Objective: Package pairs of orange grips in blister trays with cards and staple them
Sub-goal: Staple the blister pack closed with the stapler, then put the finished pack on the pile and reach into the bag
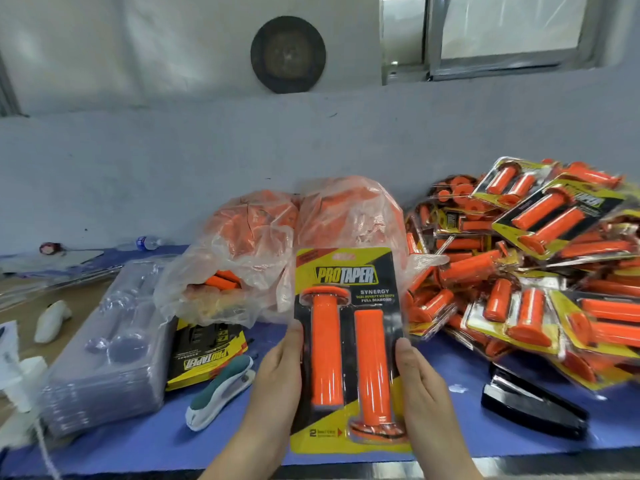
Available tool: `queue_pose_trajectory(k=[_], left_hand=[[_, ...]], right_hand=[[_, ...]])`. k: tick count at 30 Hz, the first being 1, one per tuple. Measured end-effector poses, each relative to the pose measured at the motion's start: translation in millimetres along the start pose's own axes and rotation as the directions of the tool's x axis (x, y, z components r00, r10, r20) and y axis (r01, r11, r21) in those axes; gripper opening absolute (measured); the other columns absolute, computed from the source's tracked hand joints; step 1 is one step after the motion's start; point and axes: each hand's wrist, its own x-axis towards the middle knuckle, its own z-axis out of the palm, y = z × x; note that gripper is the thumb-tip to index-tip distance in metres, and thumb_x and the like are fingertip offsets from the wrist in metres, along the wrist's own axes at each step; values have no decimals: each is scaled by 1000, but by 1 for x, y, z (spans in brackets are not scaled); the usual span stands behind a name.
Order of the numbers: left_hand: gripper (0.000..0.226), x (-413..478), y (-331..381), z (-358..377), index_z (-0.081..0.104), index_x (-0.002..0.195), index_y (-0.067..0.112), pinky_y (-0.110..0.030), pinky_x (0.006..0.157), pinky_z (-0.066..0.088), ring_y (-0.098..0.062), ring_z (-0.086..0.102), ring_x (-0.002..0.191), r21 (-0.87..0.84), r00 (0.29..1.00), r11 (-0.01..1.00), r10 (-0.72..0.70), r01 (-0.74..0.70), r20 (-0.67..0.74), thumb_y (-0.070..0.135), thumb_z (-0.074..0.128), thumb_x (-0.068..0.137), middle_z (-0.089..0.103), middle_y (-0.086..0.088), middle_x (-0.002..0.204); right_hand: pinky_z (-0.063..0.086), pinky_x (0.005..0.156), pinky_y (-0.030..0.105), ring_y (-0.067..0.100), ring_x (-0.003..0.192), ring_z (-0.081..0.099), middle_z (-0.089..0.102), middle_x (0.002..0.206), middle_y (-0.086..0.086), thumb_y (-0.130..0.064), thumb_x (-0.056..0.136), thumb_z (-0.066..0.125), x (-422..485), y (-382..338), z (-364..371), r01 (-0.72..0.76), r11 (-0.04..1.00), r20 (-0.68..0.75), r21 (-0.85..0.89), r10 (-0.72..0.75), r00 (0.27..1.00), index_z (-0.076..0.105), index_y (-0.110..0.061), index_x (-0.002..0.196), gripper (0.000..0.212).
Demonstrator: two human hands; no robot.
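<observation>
Our left hand (277, 386) and right hand (426, 386) pinch the side edges of the yellow-and-black carded blister pack of orange rubber grips (349, 351), upright over the blue desk (138, 445), fingers hidden behind.

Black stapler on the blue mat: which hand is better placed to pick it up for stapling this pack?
Probably the right hand: the black stapler lies on that side of the pack both hands hold. The left hand would have to cross the pack.
</observation>
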Motion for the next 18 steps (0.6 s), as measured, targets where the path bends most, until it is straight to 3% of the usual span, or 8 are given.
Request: queue_pose_trajectory(k=[3, 5, 7, 10, 12, 15, 18], left_hand=[[54, -3, -6, 0, 76, 87, 29, -37, 78, 57, -17, 75, 83, 3, 999, 1000, -30, 30, 43, 72, 46, 74, 77, -2, 86], [46, -8, -10, 1, 74, 86, 23, -24, 63, 55, -7, 71, 68, 15, 996, 1000, 13, -14, 90, 62, 50, 80, 75, 7, 77], [38, -13, -13, 6, 71, 90, 21, -25, 48, 48, -11, 61, 55, 12, 974, 999, 35, -39, 223, 55, 57, 81, 68, 4, 67], [31, -14, -15, 16, 70, 102, 23, -34, 53, 52, -26, 67, 70, -21, 922, 999, 48, -43, 384, 45, 61, 83, 69, -10, 80], [33, -7, -15, 29, 64, 108, 11, -34, 52, 53, -35, 70, 74, -29, 911, 999, 42, -33, 411, 36, 60, 86, 70, -23, 86], [35, 6, -15, 59, 63, 105, 7, -31, 49, 53, -30, 69, 64, -52, 924, 997, 77, -62, 374, 34, 61, 83, 70, -24, 80], [31, 20, -3, 100, 69, 97, 14, -33, 58, 58, -24, 70, 70, -91, 923, 988, 151, -127, 355, 40, 63, 81, 73, -16, 86]], right_hand=[[41, 58, 0, -14, 78, 63, 72, 80, -25, -55, 86, 42, -3, 3, -3, -48, 999, -37, 15, 49, 998, 72, -33, 84, 36], [44, 54, 4, -9, 76, 66, 73, 81, -21, -62, 82, 43, 0, 2, -7, -84, 994, -114, 73, 92, 989, 73, -34, 87, 41], [48, 53, 9, -1, 77, 70, 75, 86, -15, -67, 81, 43, 5, 0, -16, -109, 985, -185, 133, 133, 974, 73, -34, 94, 47], [53, 55, 19, 4, 73, 72, 76, 84, -11, -68, 80, 45, 9, -6, -31, -69, 983, -244, 168, 109, 964, 74, -39, 90, 43], [54, 57, 22, 5, 74, 72, 76, 85, -11, -68, 81, 45, 12, -9, -42, -41, 984, -262, 176, 87, 961, 73, -43, 89, 38], [55, 55, 18, 8, 79, 73, 76, 90, -8, -66, 81, 48, 25, -16, -65, -13, 984, -293, 180, 67, 954, 72, -34, 100, 44], [61, 74, 33, 16, 95, 72, 74, 103, -6, -78, 76, 45, 43, -34, -95, 20, 989, -352, 146, 33, 935, 65, -39, 113, 58]])
